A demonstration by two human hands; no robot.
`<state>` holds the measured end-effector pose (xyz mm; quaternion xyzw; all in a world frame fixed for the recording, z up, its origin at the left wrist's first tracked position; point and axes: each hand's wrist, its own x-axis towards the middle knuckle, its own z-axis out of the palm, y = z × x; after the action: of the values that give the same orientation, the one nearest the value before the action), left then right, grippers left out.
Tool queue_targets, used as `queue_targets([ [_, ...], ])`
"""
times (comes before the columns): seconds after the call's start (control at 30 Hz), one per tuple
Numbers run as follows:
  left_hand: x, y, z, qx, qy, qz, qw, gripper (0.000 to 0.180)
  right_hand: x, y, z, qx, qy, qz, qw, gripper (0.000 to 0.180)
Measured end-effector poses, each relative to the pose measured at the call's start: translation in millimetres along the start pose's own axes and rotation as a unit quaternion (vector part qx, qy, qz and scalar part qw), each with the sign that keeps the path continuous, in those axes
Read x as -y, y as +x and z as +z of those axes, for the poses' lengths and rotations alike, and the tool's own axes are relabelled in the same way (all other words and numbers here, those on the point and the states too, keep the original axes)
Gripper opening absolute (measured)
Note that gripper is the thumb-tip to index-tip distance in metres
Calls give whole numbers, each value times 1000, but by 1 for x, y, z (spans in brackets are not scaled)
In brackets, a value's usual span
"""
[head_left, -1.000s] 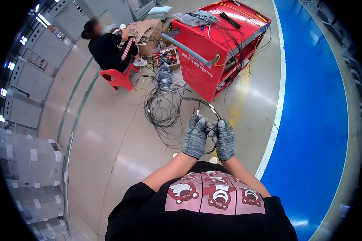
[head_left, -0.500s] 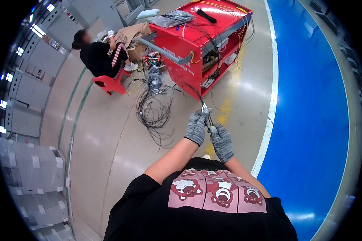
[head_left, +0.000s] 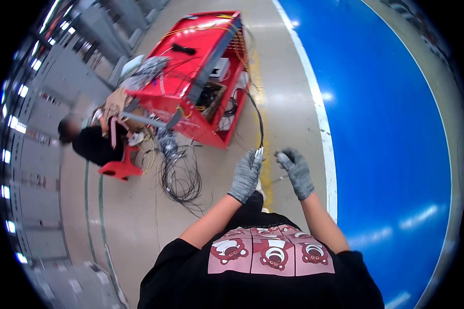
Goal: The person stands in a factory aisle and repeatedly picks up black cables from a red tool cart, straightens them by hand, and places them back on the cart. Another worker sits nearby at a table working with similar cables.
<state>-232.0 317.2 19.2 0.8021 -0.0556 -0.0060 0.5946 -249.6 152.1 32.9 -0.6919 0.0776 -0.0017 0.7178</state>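
Note:
My left hand [head_left: 247, 174], in a grey knitted glove, is closed around a bundle of black cables [head_left: 260, 119] near its white-marked ends. From there the bundle arches up toward the lower shelf of the red cart [head_left: 162, 98]. To the right, my right hand [head_left: 297, 173], also gloved in grey, is apart from the cables. Its fingers are loosely bent with the thumb apart, and I see nothing held in them.
A person in black sits on a red chair [head_left: 119, 170] at left. A coil of thin black cable [head_left: 180, 180] lies on the floor beside the cart. A blue floor lane [head_left: 386, 129] with a white border [head_left: 322, 123] runs along the right.
My right hand has let go of the cables and moved right, away from my left hand. With the view turned, the cart and seated person appear further left.

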Motion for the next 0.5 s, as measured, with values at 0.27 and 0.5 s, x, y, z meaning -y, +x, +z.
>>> queue_targets([
  [0.27,-46,54,43,112,373,125,913,26,40,72,-44,-19,19,113,993,15],
  [0.5,-50,130,59,127,153,42,979,23,42,128,-61,-51,192,107,974,10],
])
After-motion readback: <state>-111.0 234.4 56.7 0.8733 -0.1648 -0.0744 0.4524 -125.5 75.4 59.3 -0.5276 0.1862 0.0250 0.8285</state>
